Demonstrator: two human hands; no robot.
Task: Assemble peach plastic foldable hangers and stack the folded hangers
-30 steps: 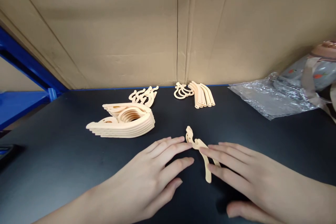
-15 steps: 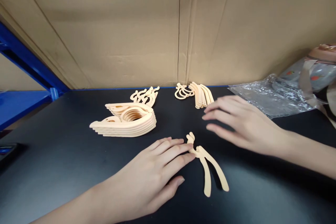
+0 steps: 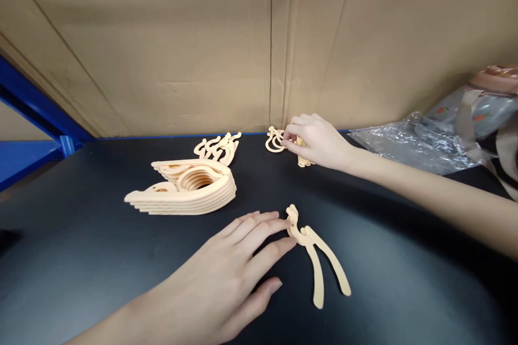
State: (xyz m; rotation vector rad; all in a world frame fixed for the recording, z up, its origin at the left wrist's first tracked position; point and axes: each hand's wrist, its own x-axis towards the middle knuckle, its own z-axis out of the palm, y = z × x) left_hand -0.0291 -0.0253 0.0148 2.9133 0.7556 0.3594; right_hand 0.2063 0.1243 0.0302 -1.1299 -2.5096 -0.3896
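Observation:
A cream folding hanger point(image 3: 318, 269) lies on the dark table with its two curved arms pointing towards me. My left hand point(image 3: 238, 269) rests flat beside it, fingers spread, the fingertips touching its upper end. Farther back, my right hand point(image 3: 318, 137) has its fingers bent together over the pile of curved hanger arms point(image 3: 305, 162), hiding most of them. Its fingertips reach the edge of several ring-like hanger pieces point(image 3: 274, 141); whatever they grip is hidden.
A neat stack of cream folded hangers point(image 3: 202, 202) stands left of centre. Behind it lie several loose hook pieces point(image 3: 220, 148). A clear plastic bag point(image 3: 421, 143) lies at the back right. Cardboard point(image 3: 182, 48) backs the table, with a blue metal frame point(image 3: 36, 108) at left.
My right hand has moved left and away from me, onto the pile of hanger arms, and its fingers have drawn together. My left hand has stayed at the hanger.

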